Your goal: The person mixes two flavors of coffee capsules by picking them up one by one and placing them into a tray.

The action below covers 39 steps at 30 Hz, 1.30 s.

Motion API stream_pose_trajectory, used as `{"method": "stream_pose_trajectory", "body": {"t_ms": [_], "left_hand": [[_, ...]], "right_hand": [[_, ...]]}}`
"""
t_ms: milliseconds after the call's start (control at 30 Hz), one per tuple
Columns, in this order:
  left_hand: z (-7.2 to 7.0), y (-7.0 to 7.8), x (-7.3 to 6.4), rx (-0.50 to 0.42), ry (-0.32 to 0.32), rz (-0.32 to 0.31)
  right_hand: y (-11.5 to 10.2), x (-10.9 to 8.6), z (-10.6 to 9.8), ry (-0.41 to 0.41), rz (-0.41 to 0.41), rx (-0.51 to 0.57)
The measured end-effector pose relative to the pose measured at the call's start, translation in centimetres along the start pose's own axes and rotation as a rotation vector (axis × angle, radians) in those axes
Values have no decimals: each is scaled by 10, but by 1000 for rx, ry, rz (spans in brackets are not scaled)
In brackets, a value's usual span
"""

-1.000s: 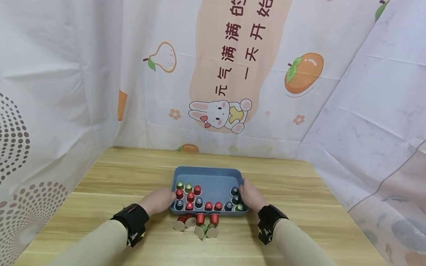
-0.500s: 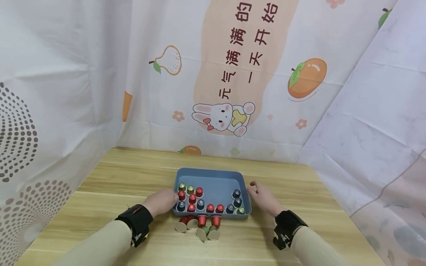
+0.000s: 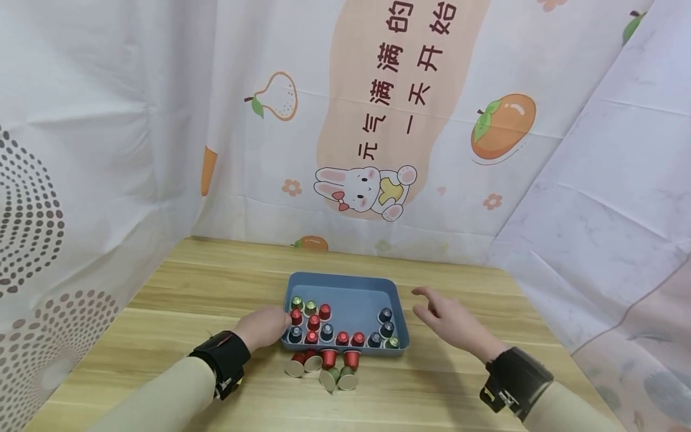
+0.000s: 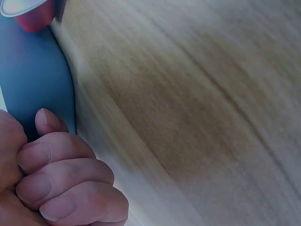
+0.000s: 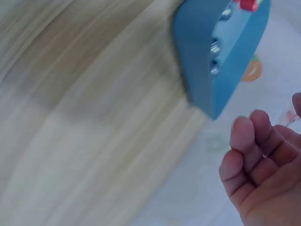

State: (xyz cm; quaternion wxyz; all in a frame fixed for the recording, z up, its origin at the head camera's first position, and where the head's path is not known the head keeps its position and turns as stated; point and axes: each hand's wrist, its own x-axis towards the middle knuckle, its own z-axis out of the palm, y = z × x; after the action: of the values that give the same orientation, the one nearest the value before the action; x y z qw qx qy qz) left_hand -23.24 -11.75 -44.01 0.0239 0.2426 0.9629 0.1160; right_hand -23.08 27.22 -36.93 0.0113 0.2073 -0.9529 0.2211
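Note:
A blue rectangular tray (image 3: 356, 305) lies on the table, holding red, green and dark blue coffee capsules. My left hand (image 3: 263, 327) grips the tray's left wall near the front corner. In the left wrist view its fingers (image 4: 70, 174) are curled beside the tray wall (image 4: 37, 70), where a red capsule (image 4: 37, 16) shows above. To the right of the tray, apart from it, hovers my right hand (image 3: 450, 321), holding nothing. In the right wrist view its fingers are loosely bent near the tray's corner (image 5: 197, 66).
Several capsules lie against the tray's front wall, among them a red capsule (image 3: 352, 359) and a green capsule (image 3: 348, 379) on its side. Wooden table (image 3: 469, 402) surrounds the tray. A printed curtain (image 3: 259, 168) hangs at the back and sides.
My right hand has let go of the tray's right wall and moved off to the right. My left hand keeps its place at the left wall. The head view has shifted slightly.

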Motion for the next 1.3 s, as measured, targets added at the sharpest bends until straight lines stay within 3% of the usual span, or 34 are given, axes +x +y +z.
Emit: {"method": "stream_pose_trajectory", "body": {"t_ms": [167,333,567,700,933,1133,1300], "left_hand": [[0,0,0,28,5,10],[0,1,0,-3,-6,-33],[0,3,0,-25,-6,-52],[0,3,-1,-33,7,-42],[-2,3,-2,-55,-6,-70],[-3,4,-2,-97,-7,-110],[-3,4,-2,-93,-4,-109]], "right_hand": [[-29,-6,-2,-55,-108,-29],[-55,-11,6,-125,-211,-12],[-78,-16,27,-212,-264,-64],[-85,-18,42,-212,-337,-121],[-91,-23,65,-203,-378,-219],[-89,-25,83,-184,-454,-230],[-85,-28,94,-190,-484,-222]]}}
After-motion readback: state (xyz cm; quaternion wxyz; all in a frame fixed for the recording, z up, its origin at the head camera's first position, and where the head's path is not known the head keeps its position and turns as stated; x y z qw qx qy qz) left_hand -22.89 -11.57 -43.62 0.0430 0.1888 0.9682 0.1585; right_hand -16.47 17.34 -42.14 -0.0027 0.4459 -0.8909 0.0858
